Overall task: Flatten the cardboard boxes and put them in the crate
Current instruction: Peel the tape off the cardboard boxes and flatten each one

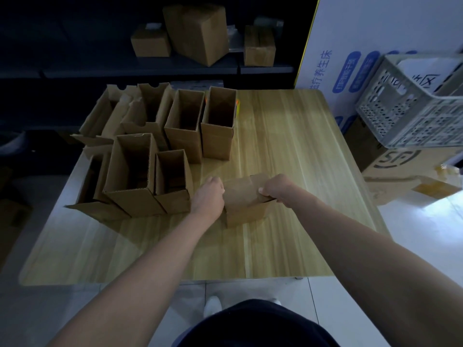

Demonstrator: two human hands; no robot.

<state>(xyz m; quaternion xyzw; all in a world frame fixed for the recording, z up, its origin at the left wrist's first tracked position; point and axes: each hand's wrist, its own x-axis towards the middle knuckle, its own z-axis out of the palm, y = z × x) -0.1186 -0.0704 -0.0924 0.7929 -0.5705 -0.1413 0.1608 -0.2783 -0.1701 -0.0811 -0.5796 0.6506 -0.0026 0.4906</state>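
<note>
Where the wooden table [288,146] lies bare through its middle, one small box [246,204] stands with its top flaps folded over, held from both sides.
Left grip [210,194]: fingers curled against the box's left edge, holding it.
Right grip [275,189]: closed on the box's right top edge, thumb lying on the flap.
Open boxes [140,171]: a cluster, upright, tops open, on the table's left half; the nearest stands just beside the left grip.
Crate [411,106]: grey, perforated, off the table to the right, resting on a printed carton [390,176]; something white shows inside.
Shelf [140,68]: behind the table, carrying three closed cartons [198,33].
Floor [426,234]: pale tiles.
</note>
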